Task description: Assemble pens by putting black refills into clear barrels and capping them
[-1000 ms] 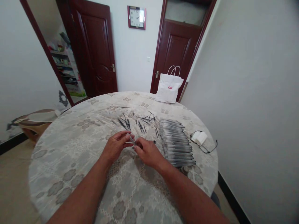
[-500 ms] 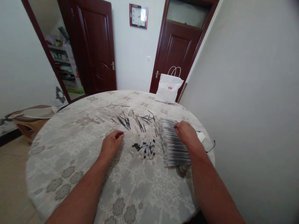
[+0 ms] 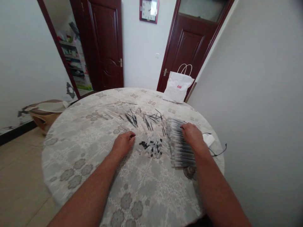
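Observation:
My right hand point(image 3: 193, 134) lies palm down on a neat row of clear pens point(image 3: 180, 150) at the right of the round table point(image 3: 78, 138). Its fingers curl over the pens, and whether they grip one is hidden. My left hand point(image 3: 123, 144) rests on the flowered tablecloth with its fingers loosely curled, and nothing shows in it. Between the hands sits a small pile of black and clear pen caps point(image 3: 151, 148). Farther back, dark thin refills point(image 3: 142, 119) and clear pen barrels point(image 3: 111, 113) lie scattered.
A white paper bag point(image 3: 177, 88) stands at the table's far edge. A white charger with a black cable point(image 3: 213, 143) lies by the right rim. Two dark red doors, a wall clock point(image 3: 149, 9) and a low wooden stool point(image 3: 46, 113) surround the table.
A second ago both hands held a pen together at the centre. The right hand then moved right onto the pen row, the left settled on the cloth. The view shifted slightly left.

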The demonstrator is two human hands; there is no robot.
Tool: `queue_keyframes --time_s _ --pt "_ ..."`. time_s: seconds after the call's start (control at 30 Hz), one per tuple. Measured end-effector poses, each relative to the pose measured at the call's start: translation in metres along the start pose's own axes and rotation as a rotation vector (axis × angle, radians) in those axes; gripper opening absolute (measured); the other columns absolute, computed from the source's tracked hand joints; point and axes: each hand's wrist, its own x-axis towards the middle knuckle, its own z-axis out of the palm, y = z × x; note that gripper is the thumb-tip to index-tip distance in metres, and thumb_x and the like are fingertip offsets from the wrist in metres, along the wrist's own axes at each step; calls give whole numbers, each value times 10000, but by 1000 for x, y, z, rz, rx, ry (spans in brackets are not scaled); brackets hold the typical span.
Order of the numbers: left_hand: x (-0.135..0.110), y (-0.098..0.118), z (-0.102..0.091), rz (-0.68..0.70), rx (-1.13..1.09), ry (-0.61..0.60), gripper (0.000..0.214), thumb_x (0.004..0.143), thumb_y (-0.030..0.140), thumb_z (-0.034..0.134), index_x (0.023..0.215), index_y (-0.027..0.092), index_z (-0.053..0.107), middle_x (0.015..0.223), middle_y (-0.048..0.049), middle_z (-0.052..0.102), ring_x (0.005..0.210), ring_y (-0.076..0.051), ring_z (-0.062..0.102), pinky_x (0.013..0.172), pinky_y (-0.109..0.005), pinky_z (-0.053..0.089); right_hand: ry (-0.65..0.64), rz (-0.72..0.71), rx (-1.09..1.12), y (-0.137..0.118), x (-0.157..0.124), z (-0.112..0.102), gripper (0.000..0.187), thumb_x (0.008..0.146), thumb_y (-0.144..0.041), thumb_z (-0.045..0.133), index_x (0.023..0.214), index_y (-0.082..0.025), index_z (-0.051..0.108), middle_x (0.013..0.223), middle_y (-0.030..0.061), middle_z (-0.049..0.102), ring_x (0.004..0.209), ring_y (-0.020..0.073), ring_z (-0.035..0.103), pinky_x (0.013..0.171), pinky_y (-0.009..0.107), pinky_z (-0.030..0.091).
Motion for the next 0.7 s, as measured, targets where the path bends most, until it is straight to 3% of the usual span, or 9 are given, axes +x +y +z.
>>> queue_keyframes --time_s 0.13,0.33,0.5,0.7 --pt "-1 0 0 -36 -10 7 239 852 284 566 986 225 755 954 -102 758 923 -277 680 863 -354 475 9 -128 99 -32 -12 -7 332 1017 -260 425 1178 -214 711 1120 127 690 1107 229 612 940 300 424" --pt "-4 5 -1 -48 45 5 234 865 249 563 1000 214 751 994 -110 755 944 -267 681 866 -336 471 -78 -427 160 -110 -19 -3 279 984 -248 480 1126 -210 717 1089 124 701 1045 238 631 892 313 442" --pt "-5 6 -2 -68 88 23 249 891 248 532 1012 203 745 1011 -111 756 968 -261 685 873 -328 471 -83 -492 96 -155 3 17 313 955 -155 459 1131 -187 717 1083 149 694 1076 251 607 885 321 461" --pt "-5 7 -2 -93 33 48 233 897 257 549 1003 213 751 1008 -110 755 974 -261 682 893 -338 469 -108 -462 72 -171 20 38 287 925 -131 482 1034 -119 748 1055 187 709 1038 260 631 859 313 475"
